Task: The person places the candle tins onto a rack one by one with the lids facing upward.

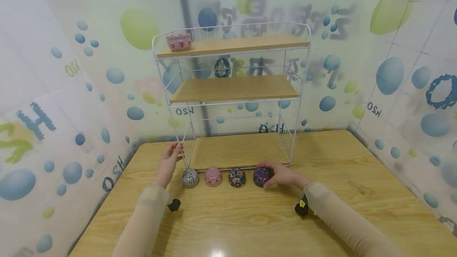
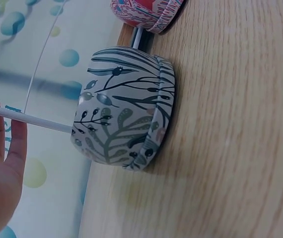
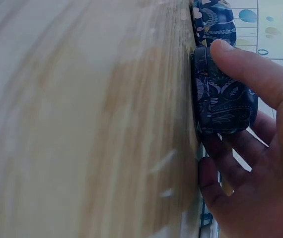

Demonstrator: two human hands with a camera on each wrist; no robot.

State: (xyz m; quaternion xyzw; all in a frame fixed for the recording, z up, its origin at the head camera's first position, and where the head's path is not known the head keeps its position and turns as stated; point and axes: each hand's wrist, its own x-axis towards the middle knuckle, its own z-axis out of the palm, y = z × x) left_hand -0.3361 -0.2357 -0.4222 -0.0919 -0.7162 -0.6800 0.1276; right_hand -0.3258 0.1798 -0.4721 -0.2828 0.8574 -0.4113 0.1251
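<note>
Four small round patterned tins stand in a row along the front of the white wire shelf rack (image 1: 233,100). At the right end, my right hand (image 1: 282,174) grips the dark purple tin (image 1: 261,177), thumb in front and fingers behind; it sits on the table. Beside it are a navy floral tin (image 1: 237,177), a pink-red tin (image 1: 213,177) and a grey-white leaf-patterned tin (image 1: 190,178). My left hand (image 1: 169,160) holds the rack's left front post; in the left wrist view its fingers (image 2: 17,144) lie behind the post, next to the leaf-patterned tin (image 2: 124,109).
Another pink-red tin (image 1: 179,42) stands at the left end of the rack's top wooden shelf (image 1: 242,44). Below are a middle shelf (image 1: 235,86) and a bottom shelf (image 1: 235,150). The wooden table (image 1: 221,225) reaches patterned walls behind and at both sides.
</note>
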